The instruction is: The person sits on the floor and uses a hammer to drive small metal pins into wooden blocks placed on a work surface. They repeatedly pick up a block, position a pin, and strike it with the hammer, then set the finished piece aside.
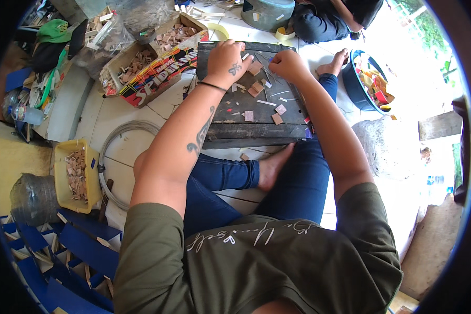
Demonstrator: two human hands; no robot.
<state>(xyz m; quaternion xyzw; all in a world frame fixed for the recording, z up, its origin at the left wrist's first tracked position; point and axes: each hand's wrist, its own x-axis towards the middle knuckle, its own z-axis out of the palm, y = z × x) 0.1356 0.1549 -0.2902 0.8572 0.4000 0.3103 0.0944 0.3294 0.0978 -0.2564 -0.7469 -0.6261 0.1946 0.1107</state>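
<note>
A low black wooden table (220, 112) stands before my crossed legs. Over its far left part is my left hand (226, 58), fingers curled; what they hold, if anything, is hidden. My right hand (289, 66) is closed over the far right part, its fingertips pinched together on something too small to name. Between the hands lie thin grey wire-like sticks (262, 62) and small brown square wooden pieces (255, 89). Nearer to me are a pale square piece (249, 115), another pale piece (281, 109) and a brown one (277, 119), with small white strips scattered around.
A printed cardboard box (157, 73) of wooden pieces stands at far left. Closer are a coil of wire (107, 152), a yellow tub (94, 183) of pieces and blue parts (89, 246). At right stands a dark basin (353, 86) of coloured pieces. Another person (316, 23) sits opposite.
</note>
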